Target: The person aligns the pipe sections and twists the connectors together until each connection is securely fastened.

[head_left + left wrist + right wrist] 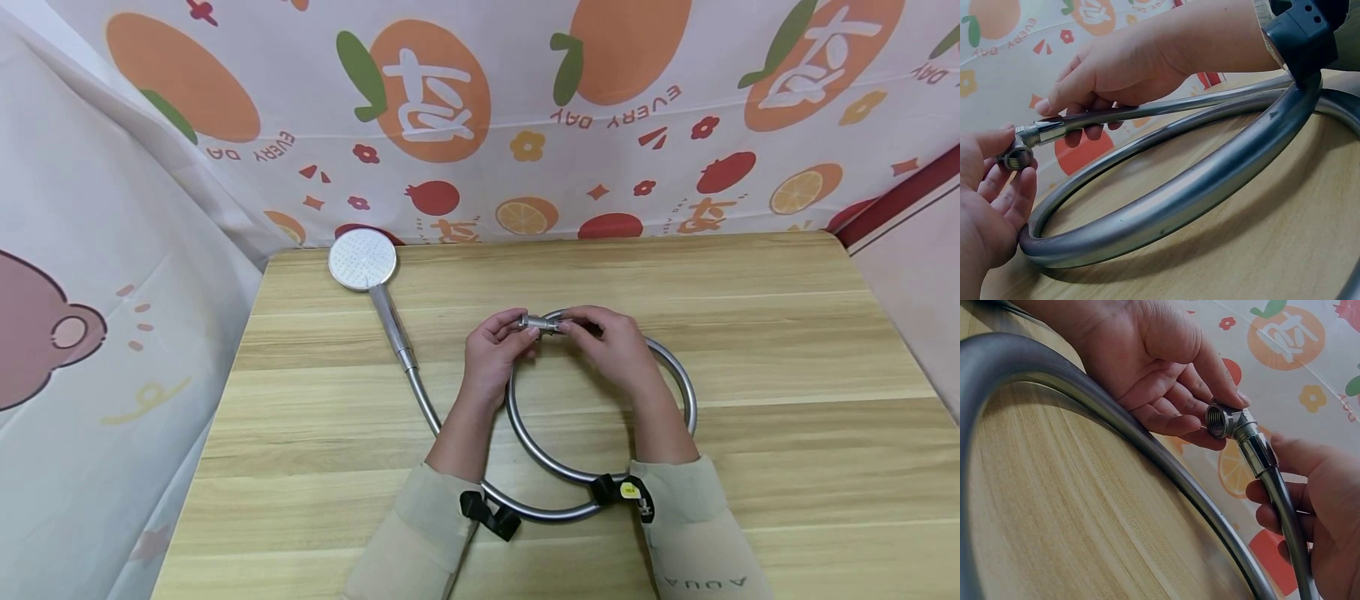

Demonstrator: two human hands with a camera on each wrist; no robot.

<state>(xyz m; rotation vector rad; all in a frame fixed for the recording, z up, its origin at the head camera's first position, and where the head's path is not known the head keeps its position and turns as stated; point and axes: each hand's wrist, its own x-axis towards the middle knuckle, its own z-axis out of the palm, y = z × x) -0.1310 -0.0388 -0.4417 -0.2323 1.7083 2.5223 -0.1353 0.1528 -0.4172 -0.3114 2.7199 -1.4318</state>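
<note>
Wooden desk [750,350] before a fruit-print curtain [637,125]. Left hand [491,354] fingers pinch the hex nut [1222,420]; right hand [611,342] fingers curl round the hose [678,392] just behind it, coil below, shower head [362,259] well left
</note>
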